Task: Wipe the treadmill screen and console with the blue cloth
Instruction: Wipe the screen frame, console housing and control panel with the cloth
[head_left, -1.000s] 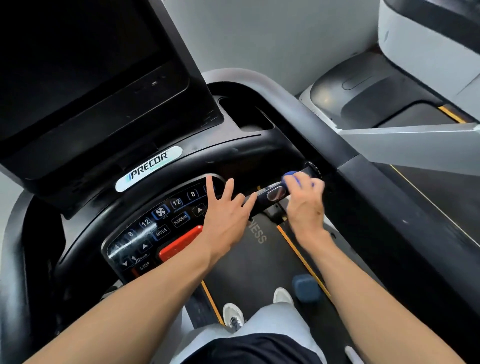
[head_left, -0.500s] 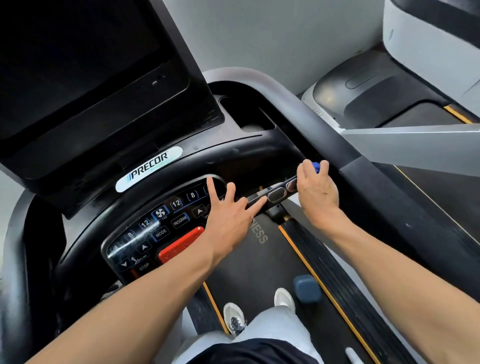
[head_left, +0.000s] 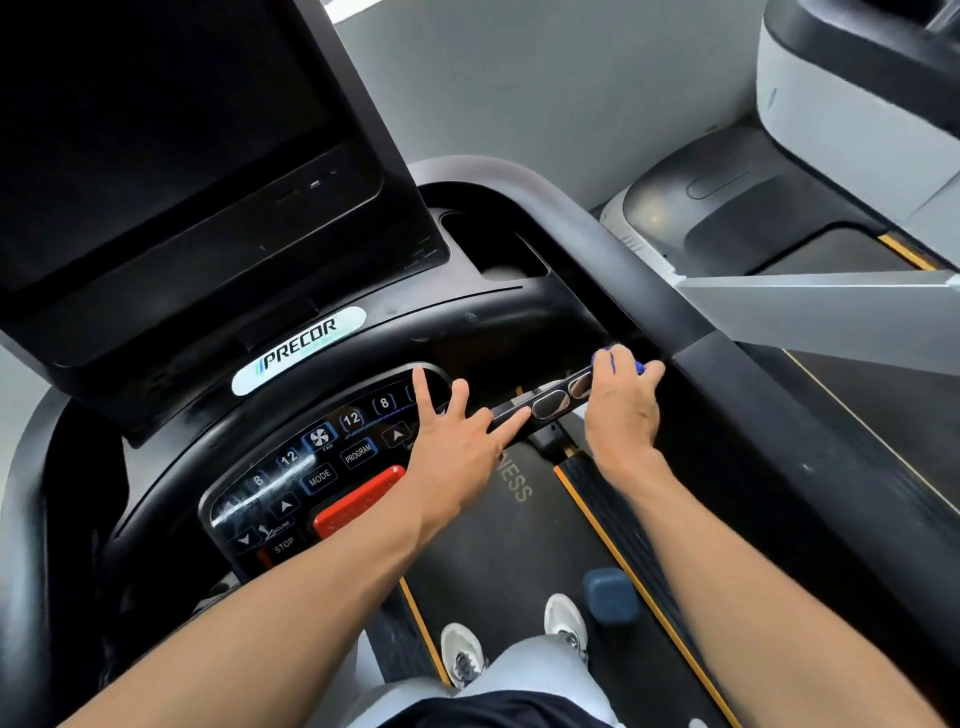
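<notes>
Right hand (head_left: 621, 415) curls over the far end of the black handlebar (head_left: 540, 405) in the head view, its fingers wrapped round a blue cloth (head_left: 626, 361) of which only a small patch shows above the knuckles. That cloth is pressed against the bar where it meets the dark side rail (head_left: 753, 415). Left hand (head_left: 457, 447) lies open with the fingers spread and straight: the fingertips rest on the right edge of the button panel (head_left: 322, 462) and on the near part of the same bar, beside two oval metal sensors (head_left: 550, 404). It holds nothing.

On the panel sit a red stop button (head_left: 358, 499), a fan key and number keys. Above it a white PRECOR badge (head_left: 298, 348) is fixed to the console (head_left: 467, 317), and the large dark screen (head_left: 156, 130) rises at upper left, tilted toward the person. A cup pocket (head_left: 488, 244) opens in the console to the right of the screen.

Below the hands runs the treadmill belt (head_left: 498, 561) with an orange edge line. Two white shoes (head_left: 462, 652) stand on it, and a blue dumbbell (head_left: 610, 595) lies just beside the right shoe. A second machine (head_left: 831, 130) stands at upper right.
</notes>
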